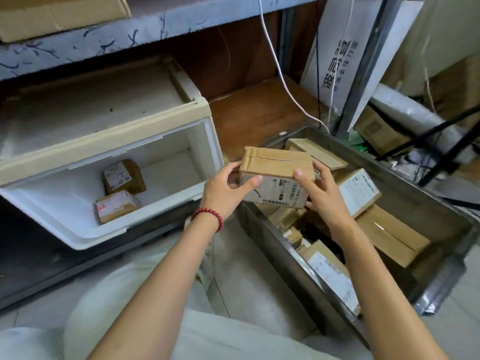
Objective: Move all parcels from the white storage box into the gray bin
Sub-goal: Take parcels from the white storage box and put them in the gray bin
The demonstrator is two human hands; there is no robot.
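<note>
"Head view: what have the hands got?"

"Both are clamped on one cardboard parcel (276, 175). The left hand (223, 190) grips its left end and the right hand (322, 196) its right end, with the thumbs on the near top edge."

"Where is it against the bin?"

"In the air, over the left rim of the gray bin (426, 193). Its long side runs left to right between the hands. The bin's open middle lies to the right and lower, on the right hand's side."

"So the drop?"

"I judge a short carry rightward and down, onto the boxes already piled there. The pile looks uneven, so it may settle tilted."

"And the white box?"

"The white box (78, 229) stands open to the left, with two not yet moved: a back parcel (123, 178) and a front parcel (117, 206), near each other. The left hand is nearer to those."
</note>
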